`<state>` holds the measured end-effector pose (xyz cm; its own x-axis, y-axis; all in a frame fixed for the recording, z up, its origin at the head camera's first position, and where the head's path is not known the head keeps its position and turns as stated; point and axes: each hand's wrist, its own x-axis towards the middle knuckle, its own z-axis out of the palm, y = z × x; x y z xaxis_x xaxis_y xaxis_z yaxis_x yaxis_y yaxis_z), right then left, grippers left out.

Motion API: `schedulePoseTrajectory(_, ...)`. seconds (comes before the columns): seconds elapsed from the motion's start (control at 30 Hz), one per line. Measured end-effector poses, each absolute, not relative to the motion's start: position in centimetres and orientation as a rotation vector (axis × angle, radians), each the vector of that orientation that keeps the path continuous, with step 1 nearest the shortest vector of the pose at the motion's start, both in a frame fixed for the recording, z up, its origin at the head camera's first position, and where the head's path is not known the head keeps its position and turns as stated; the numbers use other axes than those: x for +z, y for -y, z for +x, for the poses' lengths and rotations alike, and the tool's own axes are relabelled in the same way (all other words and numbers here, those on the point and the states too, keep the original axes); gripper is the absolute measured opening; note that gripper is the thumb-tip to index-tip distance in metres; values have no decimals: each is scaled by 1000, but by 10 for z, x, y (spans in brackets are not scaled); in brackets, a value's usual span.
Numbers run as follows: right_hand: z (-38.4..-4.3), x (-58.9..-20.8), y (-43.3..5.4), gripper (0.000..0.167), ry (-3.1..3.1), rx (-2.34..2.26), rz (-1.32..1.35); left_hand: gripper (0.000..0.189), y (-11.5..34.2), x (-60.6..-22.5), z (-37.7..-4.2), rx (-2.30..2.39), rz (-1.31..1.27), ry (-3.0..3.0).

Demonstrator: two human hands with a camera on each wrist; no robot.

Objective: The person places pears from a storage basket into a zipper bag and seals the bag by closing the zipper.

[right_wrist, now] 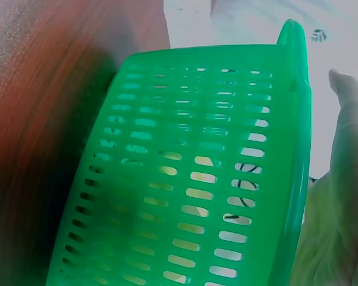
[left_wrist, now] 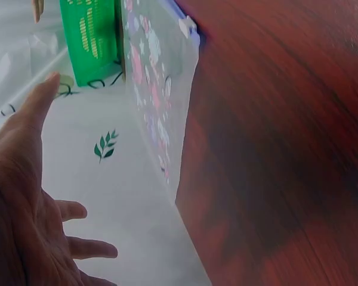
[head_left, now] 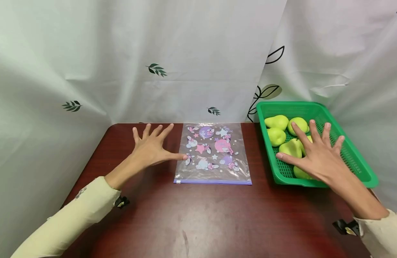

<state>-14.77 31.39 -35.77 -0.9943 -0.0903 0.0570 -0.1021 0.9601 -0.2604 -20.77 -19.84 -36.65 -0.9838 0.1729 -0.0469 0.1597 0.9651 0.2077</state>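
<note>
My left hand [head_left: 151,148] is spread wide above the table, its thumb tip overlapping the left edge of a clear zip bag [head_left: 214,175] in the head view. Pink and purple cartoon prints cover the bag, which lies flat with its purple slider strip toward me. Over a green plastic basket [head_left: 363,172] at the right, my right hand [head_left: 321,161] spreads its fingers and holds nothing. Several yellow-green pears [head_left: 277,122] lie in the basket, some partly hidden by that hand. The right wrist view shows the slotted basket wall [right_wrist: 167,131] close up, with the hand beyond its rim.
The dark red wooden table [head_left: 198,218] extends toward me. White curtain cloth [head_left: 185,43] with leaf prints hangs behind and at both sides. A small black item [head_left: 122,202] shows at the left wrist, another [head_left: 346,227] at the right.
</note>
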Motion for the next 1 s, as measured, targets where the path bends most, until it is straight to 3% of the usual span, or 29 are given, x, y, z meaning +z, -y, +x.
schedulePoseTrajectory(0.83,-155,-345,-315,116,3145,272,177,127,144,-384,-186,343,565,-2991)
schedulePoseTrajectory(1.0,-158,-341,-316,112,3163,221,185,113,135,-388,-183,455,686,-2954)
